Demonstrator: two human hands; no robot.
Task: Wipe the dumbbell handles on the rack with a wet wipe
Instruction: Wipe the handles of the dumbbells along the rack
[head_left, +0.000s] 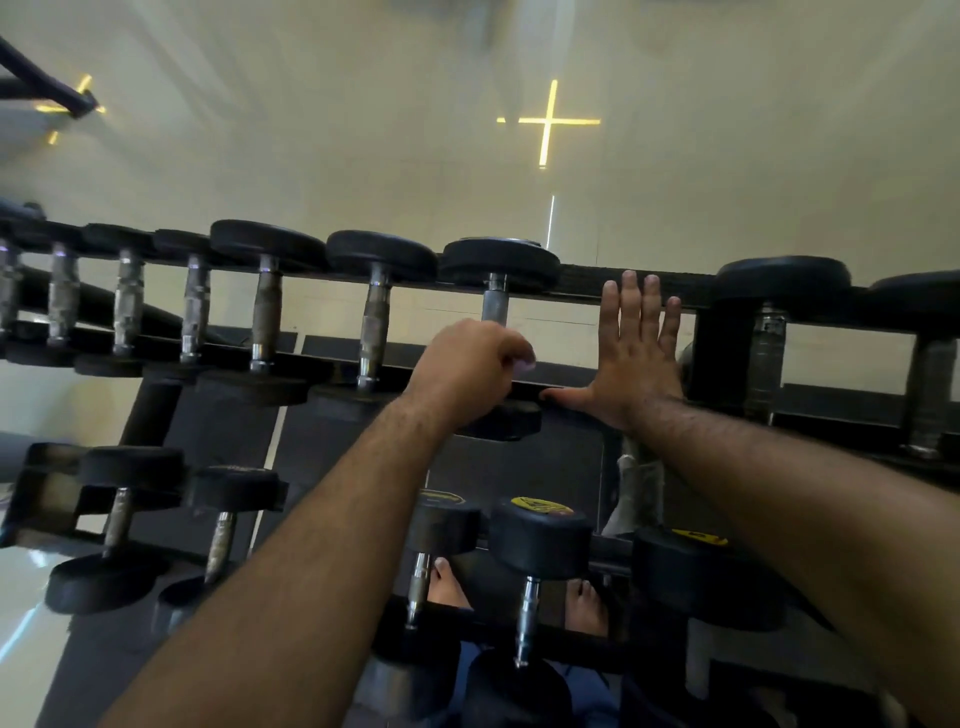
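Fingers (511, 349) around dumbbell handle (494, 306)

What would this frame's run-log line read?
step: wiping top-row handle | left hand: gripping dumbbell handle, pale wipe at fingertips | right hand: open, flat over rack

A pale, glossy wall or mirror panel (363, 130) fills the upper part of the view, blurred. A glowing yellow cross-shaped light (546, 122) shows on it, right of centre. A smaller yellow glow (83, 96) sits at upper left, beside a dark slanted bar (41, 78). At the bottom, btwn the lower rails, two bare feet (449, 584) stand on a dark floor (93, 670), w/ blue fabric (582, 691) just below them.
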